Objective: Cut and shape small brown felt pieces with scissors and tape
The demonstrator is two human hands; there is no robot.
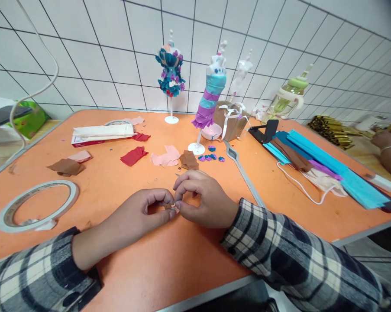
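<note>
Over the middle of the orange table (169, 260), my left hand (146, 210) and my right hand (205, 199) meet fingertip to fingertip. Both are closed in a pinch on a small brown and pink piece of crepe paper (173, 207), mostly hidden by the fingers. Just beyond my right hand lie a folded brown crepe paper piece (189, 160) and a pink one (166, 156). Several little teal and purple paper pieces (210, 157) are grouped behind that hand. A red crepe paper piece (134, 156) rests farther left.
Dress-form stands in a teal ruffled dress (171, 73) and a blue-purple dress (210, 99) stand at the back. A tape roll (10, 212) lies left, a grey strap (243, 173) right of my hands, crepe strips (338, 164) far right. Another person's hand (390, 147) is at the right edge.
</note>
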